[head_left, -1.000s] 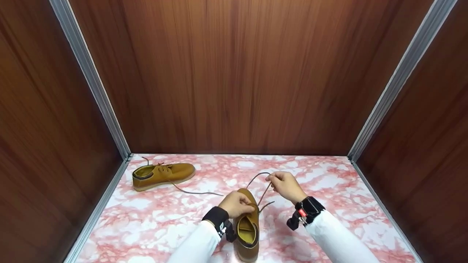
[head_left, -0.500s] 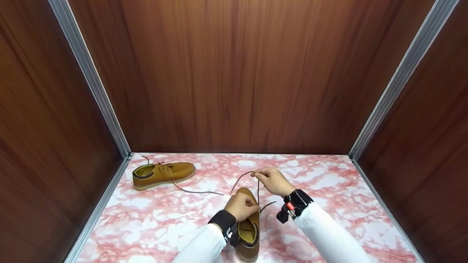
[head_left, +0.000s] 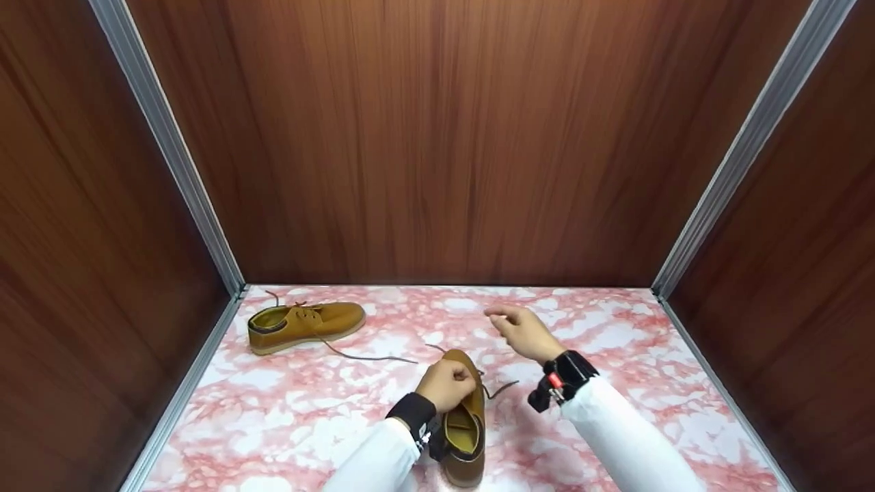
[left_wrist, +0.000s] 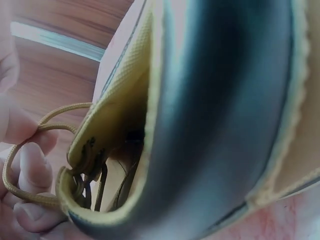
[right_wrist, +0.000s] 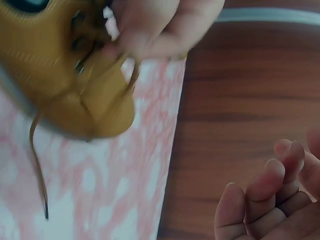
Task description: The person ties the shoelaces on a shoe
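A tan lace-up shoe (head_left: 465, 473) stands at the front, toe pointing away. My left hand (head_left: 448, 384) is over its tongue and pinches a brown shoelace (left_wrist: 31, 196) between thumb and fingers; in the left wrist view the lace loops around the fingertips beside the eyelets. One lace end (right_wrist: 39, 175) trails beside the shoe in the right wrist view. My right hand (head_left: 525, 333) hovers to the right of the toe with relaxed, slightly bent fingers (right_wrist: 265, 182) and nothing in them.
A second tan shoe (head_left: 335, 318) lies at the back left, toe to the right, its loose lace (head_left: 372, 358) stretching toward the middle. Brown wood-look panels (head_left: 437, 150) with grey metal corner strips enclose the pink-and-white marbled surface (head_left: 588, 437).
My right hand first moved left with the lace, then let it go and drew back right. The lace dropped beside the toe. My left hand stays at the tongue, having shifted slightly.
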Demonstrator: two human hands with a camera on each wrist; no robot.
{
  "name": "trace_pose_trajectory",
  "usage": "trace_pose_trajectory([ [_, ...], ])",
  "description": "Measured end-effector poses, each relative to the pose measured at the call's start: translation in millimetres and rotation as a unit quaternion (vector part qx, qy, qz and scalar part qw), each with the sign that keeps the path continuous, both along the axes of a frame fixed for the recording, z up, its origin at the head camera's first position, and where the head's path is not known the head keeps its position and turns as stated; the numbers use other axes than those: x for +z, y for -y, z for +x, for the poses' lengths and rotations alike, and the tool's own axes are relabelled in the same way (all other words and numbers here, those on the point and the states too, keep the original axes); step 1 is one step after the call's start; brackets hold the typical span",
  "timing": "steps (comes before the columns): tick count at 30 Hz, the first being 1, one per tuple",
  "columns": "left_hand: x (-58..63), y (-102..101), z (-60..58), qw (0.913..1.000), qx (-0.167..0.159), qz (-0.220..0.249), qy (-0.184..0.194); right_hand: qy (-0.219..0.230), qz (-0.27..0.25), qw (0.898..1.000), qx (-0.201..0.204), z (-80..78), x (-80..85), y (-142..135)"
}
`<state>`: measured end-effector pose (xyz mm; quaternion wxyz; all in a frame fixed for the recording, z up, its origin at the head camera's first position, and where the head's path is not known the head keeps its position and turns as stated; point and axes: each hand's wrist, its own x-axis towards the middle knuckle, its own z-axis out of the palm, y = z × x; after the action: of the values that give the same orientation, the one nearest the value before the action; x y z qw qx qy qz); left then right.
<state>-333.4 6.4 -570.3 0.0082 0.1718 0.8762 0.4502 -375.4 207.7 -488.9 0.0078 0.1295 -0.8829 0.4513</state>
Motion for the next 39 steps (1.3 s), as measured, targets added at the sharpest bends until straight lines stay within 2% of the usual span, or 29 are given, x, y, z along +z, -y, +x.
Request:
trace_pose_trajectory([
  [4, -0.6, 2, -0.1, 0.9998, 0.002, 0.012, 0.013, 0.006, 0.011, 1.000, -0.028, -0.3, -14.9, -19],
  [9, 0.4, 4, -0.2, 0.9992, -0.001, 0.022, 0.032, 0.019, 0.043, 0.999, -0.023, 5.9, -36.6, -37],
  [14, -0.1, 4, -0.1, 0.9988, 0.005, 0.025, 0.042, 0.037, 0.074, 0.996, 0.044, 16.7, -58.4, -43],
  [17, -0.9, 4, -0.3, 0.9983, 0.007, 0.025, 0.051, 0.051, 0.091, 0.990, 0.095, 23.4, -71.2, -42],
  [20, -1.8, 4, -0.4, 0.9980, 0.008, 0.025, 0.057, 0.064, 0.104, 0.984, 0.130, 29.2, -83.0, -37],
  [24, -2.5, 5, -1.0, 0.9975, 0.009, 0.025, 0.065, 0.040, 0.114, 0.982, 0.148, 33.4, -95.9, -28],
  [29, -2.0, 6, -1.4, 0.9967, 0.002, 0.026, 0.076, 0.022, 0.116, 0.984, 0.135, 37.3, -105.7, -20],
  [32, -2.2, 6, -1.3, 0.9963, 0.003, 0.028, 0.081, 0.014, 0.104, 0.986, 0.130, 39.5, -110.9, -17],
  [39, -1.7, 6, -1.2, 0.9957, 0.005, 0.041, 0.083, -0.009, 0.078, 0.986, 0.145, 43.1, -117.0, -14],
])
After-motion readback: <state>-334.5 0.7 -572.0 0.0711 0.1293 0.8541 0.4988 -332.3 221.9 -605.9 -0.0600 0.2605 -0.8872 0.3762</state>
